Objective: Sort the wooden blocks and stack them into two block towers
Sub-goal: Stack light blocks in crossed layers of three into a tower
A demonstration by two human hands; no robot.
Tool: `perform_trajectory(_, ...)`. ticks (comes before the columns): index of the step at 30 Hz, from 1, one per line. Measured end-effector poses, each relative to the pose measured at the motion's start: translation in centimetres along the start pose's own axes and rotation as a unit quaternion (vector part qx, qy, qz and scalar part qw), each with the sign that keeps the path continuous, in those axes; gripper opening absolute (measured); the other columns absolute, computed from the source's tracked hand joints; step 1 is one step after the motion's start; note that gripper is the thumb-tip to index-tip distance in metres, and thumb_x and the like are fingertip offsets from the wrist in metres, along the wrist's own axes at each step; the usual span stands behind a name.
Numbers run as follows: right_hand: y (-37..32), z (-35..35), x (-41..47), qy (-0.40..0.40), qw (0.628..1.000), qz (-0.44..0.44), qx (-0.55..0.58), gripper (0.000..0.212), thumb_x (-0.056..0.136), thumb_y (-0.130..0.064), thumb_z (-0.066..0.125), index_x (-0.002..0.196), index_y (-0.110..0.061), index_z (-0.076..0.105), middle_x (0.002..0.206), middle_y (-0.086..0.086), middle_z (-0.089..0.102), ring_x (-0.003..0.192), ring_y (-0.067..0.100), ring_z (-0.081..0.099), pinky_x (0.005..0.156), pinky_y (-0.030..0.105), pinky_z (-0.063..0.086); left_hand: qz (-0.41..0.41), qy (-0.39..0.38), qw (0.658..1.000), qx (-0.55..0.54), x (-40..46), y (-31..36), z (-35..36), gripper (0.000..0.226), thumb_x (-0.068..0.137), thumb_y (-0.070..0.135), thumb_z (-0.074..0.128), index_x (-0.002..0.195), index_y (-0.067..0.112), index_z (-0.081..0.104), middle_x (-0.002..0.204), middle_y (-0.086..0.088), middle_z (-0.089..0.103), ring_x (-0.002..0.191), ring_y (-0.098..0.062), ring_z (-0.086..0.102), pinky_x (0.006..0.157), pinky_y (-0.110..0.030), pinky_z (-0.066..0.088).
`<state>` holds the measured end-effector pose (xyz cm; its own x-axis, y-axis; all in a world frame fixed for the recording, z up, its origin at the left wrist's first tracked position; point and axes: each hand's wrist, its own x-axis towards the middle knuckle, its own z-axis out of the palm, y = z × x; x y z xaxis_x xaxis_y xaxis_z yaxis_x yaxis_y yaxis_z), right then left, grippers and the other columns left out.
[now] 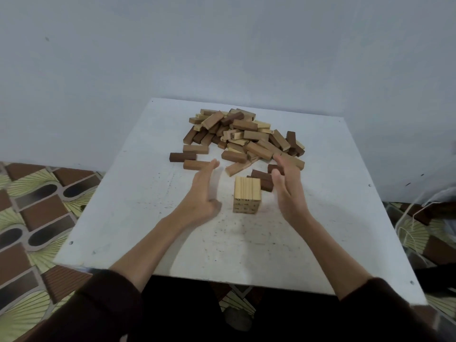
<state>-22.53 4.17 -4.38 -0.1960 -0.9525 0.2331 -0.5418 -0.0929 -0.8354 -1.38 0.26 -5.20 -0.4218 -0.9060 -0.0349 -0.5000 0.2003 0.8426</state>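
Progress: early. One short tower of light wooden blocks (247,195) stands near the middle of the table (128,193), a few layers high, its top layer of pale blocks laid side by side and its printed ends facing the camera. No second tower is visible. Most of the stock remains unsorted in the block pile (243,137) toward the far edge, light and dark pieces mixed and lying at all angles.

Strays: several dark blocks lie apart from the pile, among them one dark brown block (182,157) at the pile's left and a few just behind and right of the tower.

Hands: left hand (203,191) and right hand (287,191) flank the tower, fingers straight and spread, palms facing inward, holding nothing; neither appears to touch it. Slight motion blur on both.

Remaining, by judgement: finish the light tower, begin and build the dark one.

Surface: white square table, scuffed and speckled, small holes near the corners.

Room: plain pale wall behind; patterned floor covering (37,218) in brown, green and black; dark sleeves at bottom.
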Motion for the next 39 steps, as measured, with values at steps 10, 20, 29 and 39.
perform_trajectory(10, -0.1, -0.8, 13.1, 0.017, 0.981, 0.016, -0.190, 0.033, 0.087, -0.001, 0.049, 0.119, -0.005, 0.058, 0.126, 0.011, 0.051, 0.120, 0.026, 0.038, 0.095, 0.025, 0.031, 0.086, 0.057, 0.980, 0.172, 10.3, 0.7, -2.4, 0.026, 0.092, 0.002, 0.048, 0.114, 0.006, 0.063, 0.115, -0.006, 0.057, 0.111, -0.013, 0.043, 0.088, -0.016, 0.029)
perform_trajectory(20, 1.3, -0.9, 16.0, -0.055, 0.962, -0.012, -0.268, 0.035, 0.088, 0.005, 0.043, 0.115, -0.005, 0.063, 0.114, 0.011, 0.057, 0.111, 0.027, 0.041, 0.092, 0.032, 0.037, 0.155, -0.042, 0.948, 0.273, 13.6, 0.9, -2.3, 0.031, 0.093, -0.003, 0.046, 0.118, 0.001, 0.064, 0.119, -0.015, 0.054, 0.113, -0.027, 0.048, 0.096, -0.038, 0.039)
perform_trajectory(29, -2.7, -0.8, 15.4, -0.003, 0.991, 0.026, -0.133, 0.035, 0.087, 0.004, 0.036, 0.074, 0.001, 0.068, 0.094, 0.005, 0.060, 0.076, 0.009, 0.050, 0.068, 0.013, 0.038, 0.197, -0.067, 0.911, 0.357, 14.3, 1.0, -2.7, 0.018, 0.091, 0.009, 0.058, 0.106, 0.003, 0.067, 0.113, -0.011, 0.052, 0.108, -0.025, 0.045, 0.087, -0.040, 0.043)
perform_trajectory(39, -2.0, 3.5, 15.3, -0.176, 0.913, -0.060, -0.362, 0.011, 0.087, -0.019, 0.062, 0.087, -0.011, 0.055, 0.107, 0.007, 0.049, 0.094, 0.024, 0.051, 0.068, 0.030, 0.035, 0.142, -0.053, 0.932, 0.329, 13.2, 0.1, -2.1, 0.028, 0.092, 0.004, 0.051, 0.118, 0.008, 0.059, 0.118, -0.005, 0.059, 0.114, -0.024, 0.044, 0.091, -0.041, 0.040)
